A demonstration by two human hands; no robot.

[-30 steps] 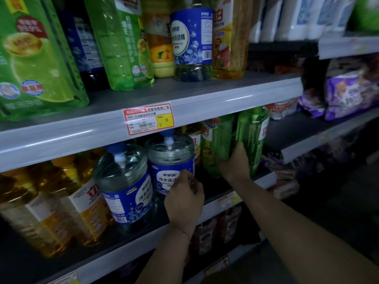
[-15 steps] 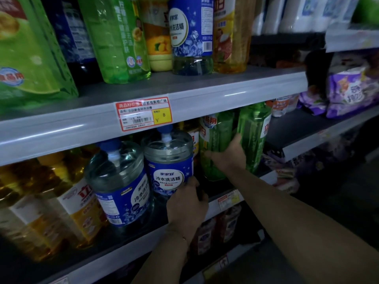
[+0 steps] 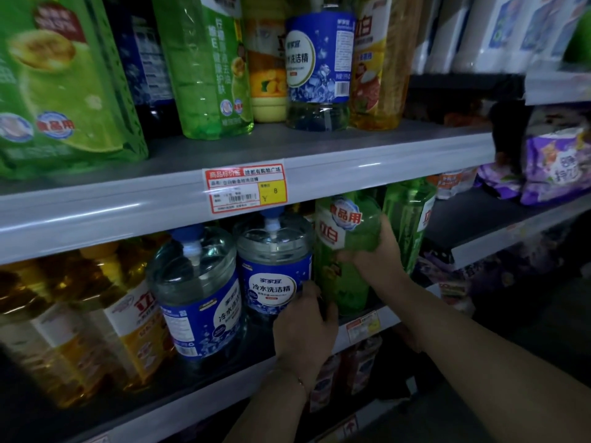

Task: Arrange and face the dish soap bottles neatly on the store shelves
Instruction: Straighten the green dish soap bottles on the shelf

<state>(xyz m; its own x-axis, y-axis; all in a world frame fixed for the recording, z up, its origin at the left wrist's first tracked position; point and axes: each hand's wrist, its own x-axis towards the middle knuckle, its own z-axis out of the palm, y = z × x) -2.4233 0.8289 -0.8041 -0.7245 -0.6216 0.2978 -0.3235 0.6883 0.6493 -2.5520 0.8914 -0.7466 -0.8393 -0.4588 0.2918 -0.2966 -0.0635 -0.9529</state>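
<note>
On the middle shelf [image 3: 367, 327] a green dish soap bottle [image 3: 343, 270] stands with its red-and-white label turned toward me. My right hand [image 3: 372, 251] grips its upper body from the right. My left hand [image 3: 307, 327] wraps the lower right side of a clear blue-labelled soap jug [image 3: 275, 266] just left of the green bottle. A second blue-labelled jug [image 3: 196, 289] stands further left, and a second green bottle [image 3: 407, 219] is on the right, behind my right hand.
Yellow soap bottles [image 3: 124, 318] fill the left of the middle shelf. The upper shelf [image 3: 367, 161] carries green, yellow and blue-labelled bottles and a price tag [image 3: 244, 188]. Purple packets [image 3: 556, 164] lie on shelves at the right. Lower shelves are dark.
My right hand has turned the green bottle and drawn it forward, so its label now faces me. My left hand has stayed low on the blue-labelled jug.
</note>
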